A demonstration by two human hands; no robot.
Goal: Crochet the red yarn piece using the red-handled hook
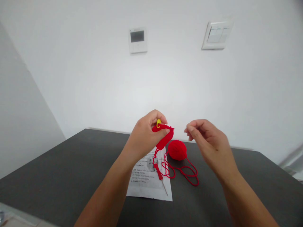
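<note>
My left hand [153, 129] is closed around a small red crocheted piece [164, 140], with the thumb pressed on its front. A yellow stitch marker [158, 123] is clipped at the piece's upper edge. Red yarn hangs from the piece toward a crochet hook [159, 172] with a red handle and metal shaft, over the printed paper. To the right, apart from the piece, my right hand [205, 134] has thumb and forefinger pinched together; anything between them is too small to make out. Below and between the hands sits a red yarn ball [177, 150].
A printed sheet of paper [144, 187] lies on the dark table [78, 173]. Loose loops of red yarn [189, 176] spread right of the paper. Behind the table stands a white wall with a thermostat panel [138, 40] and a light switch [216, 34].
</note>
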